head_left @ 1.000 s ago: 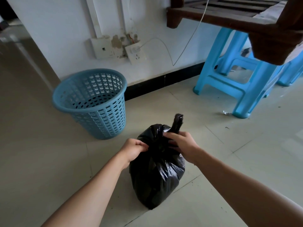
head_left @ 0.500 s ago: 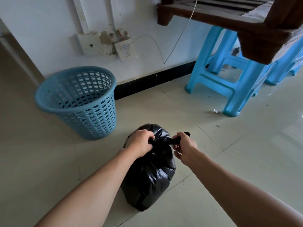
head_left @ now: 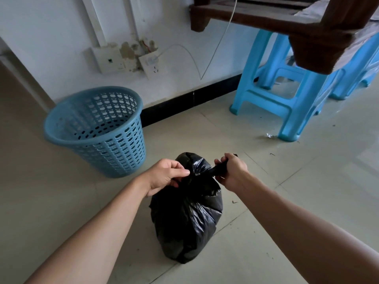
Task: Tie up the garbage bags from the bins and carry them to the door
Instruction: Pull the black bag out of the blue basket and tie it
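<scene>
Garbage bag [head_left: 186, 218]: black, filled, standing upright on the tiled floor [head_left: 307, 191] between the two forearms; top gathered closed.
Left hand [head_left: 164, 175]: grip clamped on the gathered plastic at the left of the bag's top, thumb and curled fingers pinching it.
Right hand [head_left: 232, 171]: grip clamped round the bag's twisted tail [head_left: 215, 171], which runs roughly level from the top toward the right; fist closed.
Waste bin [head_left: 114, 140]: blue perforated plastic, upright on the floor, left of and beyond the bag, near it but apart.
Stool [head_left: 287, 105]: light blue plastic, right of the bin, standing near the wall; further blue legs behind it.
Skirting [head_left: 184, 103]: black band along the wall's foot.
Wall sockets [head_left: 152, 64]: two white plates above the bin, broken plaster between them; a white cable [head_left: 194, 60] leaves the right plate and rises to the right.
Wooden frame [head_left: 307, 27]: dark brown, upper right, above the stool.
</scene>
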